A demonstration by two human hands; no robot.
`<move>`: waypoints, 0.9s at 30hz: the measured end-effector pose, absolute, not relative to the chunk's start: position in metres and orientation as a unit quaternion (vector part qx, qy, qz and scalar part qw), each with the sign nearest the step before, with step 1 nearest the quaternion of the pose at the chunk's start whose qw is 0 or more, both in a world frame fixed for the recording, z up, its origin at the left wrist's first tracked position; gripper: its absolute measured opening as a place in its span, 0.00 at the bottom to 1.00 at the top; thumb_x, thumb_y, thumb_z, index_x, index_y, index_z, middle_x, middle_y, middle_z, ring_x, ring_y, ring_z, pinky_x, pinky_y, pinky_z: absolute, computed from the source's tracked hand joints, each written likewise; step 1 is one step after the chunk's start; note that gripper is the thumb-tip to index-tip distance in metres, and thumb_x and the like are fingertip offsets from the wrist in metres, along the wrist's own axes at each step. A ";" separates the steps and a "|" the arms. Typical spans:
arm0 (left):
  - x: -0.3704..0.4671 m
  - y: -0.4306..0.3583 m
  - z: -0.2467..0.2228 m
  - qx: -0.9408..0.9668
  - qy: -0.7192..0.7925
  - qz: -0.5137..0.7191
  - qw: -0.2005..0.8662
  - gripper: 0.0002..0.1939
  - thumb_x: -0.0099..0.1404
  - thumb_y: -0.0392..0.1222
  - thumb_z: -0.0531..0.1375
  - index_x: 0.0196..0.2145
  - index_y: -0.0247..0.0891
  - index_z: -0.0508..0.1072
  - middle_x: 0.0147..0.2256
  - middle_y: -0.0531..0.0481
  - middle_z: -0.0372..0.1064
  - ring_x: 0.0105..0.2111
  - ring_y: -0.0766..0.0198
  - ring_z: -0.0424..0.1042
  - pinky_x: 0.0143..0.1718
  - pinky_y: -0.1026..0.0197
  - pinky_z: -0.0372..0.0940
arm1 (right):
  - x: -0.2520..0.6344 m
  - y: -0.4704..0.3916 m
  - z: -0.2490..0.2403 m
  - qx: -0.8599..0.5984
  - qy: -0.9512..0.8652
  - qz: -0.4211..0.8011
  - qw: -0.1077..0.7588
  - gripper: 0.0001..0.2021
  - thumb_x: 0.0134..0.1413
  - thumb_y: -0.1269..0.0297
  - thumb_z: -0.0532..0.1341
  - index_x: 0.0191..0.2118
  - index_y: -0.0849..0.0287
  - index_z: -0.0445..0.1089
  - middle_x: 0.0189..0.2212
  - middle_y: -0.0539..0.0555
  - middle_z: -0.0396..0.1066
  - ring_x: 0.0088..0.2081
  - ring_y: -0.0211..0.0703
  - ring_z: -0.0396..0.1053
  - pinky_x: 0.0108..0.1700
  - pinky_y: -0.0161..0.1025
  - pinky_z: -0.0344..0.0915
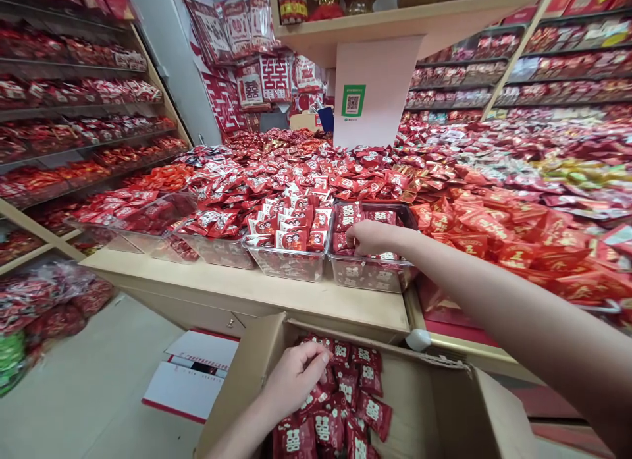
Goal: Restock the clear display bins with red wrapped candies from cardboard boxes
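Red packets (347,385) lie under the curled left hand (297,375), inside a cardboard box (412,400). The right hand (369,237), fingers bent, dips into a clear bin (368,275); I cannot tell whether either grips anything.

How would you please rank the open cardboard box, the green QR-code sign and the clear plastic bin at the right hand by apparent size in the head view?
1. Open cardboard box
2. Clear plastic bin at the right hand
3. Green QR-code sign

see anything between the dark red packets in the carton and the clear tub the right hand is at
Yes: the carton's far wall, the wooden counter's front edge and the tub's near wall.
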State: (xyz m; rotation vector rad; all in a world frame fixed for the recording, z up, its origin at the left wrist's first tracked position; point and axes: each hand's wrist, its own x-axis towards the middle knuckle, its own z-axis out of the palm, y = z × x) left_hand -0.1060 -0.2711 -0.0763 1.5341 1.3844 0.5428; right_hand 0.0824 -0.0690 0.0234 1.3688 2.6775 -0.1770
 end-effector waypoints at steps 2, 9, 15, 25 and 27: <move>-0.107 -0.272 -0.079 0.631 0.569 0.221 0.479 0.17 0.61 0.49 0.47 0.30 0.37 0.70 0.22 0.54 0.66 0.23 0.66 0.66 0.27 0.66 0.59 | 0.084 -0.067 0.030 0.463 0.882 -0.067 0.057 0.10 0.38 0.72 0.60 0.32 0.60 0.72 0.29 0.54 0.72 0.30 0.42 0.68 0.26 0.33 0.56; -0.108 -0.276 -0.085 0.628 0.572 0.215 0.482 0.17 0.62 0.51 0.47 0.32 0.37 0.70 0.22 0.54 0.67 0.22 0.66 0.65 0.27 0.65 0.58 | 0.099 -0.060 0.048 0.461 0.864 -0.200 0.026 0.09 0.44 0.68 0.59 0.33 0.59 0.74 0.28 0.50 0.74 0.31 0.39 0.68 0.29 0.31 0.59; -0.104 -0.279 -0.084 0.614 0.573 0.208 0.501 0.17 0.61 0.51 0.47 0.31 0.37 0.69 0.22 0.54 0.66 0.22 0.65 0.66 0.25 0.66 0.58 | 0.098 -0.063 0.037 0.475 0.848 -0.230 0.052 0.08 0.44 0.68 0.59 0.31 0.59 0.74 0.25 0.50 0.73 0.28 0.37 0.67 0.26 0.30 0.58; -0.103 -0.278 -0.082 0.621 0.569 0.214 0.495 0.16 0.62 0.49 0.47 0.31 0.37 0.69 0.22 0.54 0.66 0.22 0.65 0.66 0.26 0.65 0.59 | 0.088 -0.074 0.038 0.454 0.868 -0.201 -0.008 0.06 0.40 0.67 0.61 0.28 0.58 0.74 0.23 0.49 0.72 0.27 0.39 0.67 0.28 0.32 0.58; -0.104 -0.280 -0.083 0.625 0.568 0.215 0.491 0.16 0.62 0.49 0.47 0.30 0.37 0.69 0.22 0.54 0.66 0.23 0.65 0.66 0.27 0.65 0.59 | 0.086 -0.077 0.039 0.447 0.872 -0.199 0.001 0.07 0.41 0.66 0.60 0.28 0.58 0.74 0.23 0.50 0.72 0.27 0.39 0.67 0.27 0.32 0.58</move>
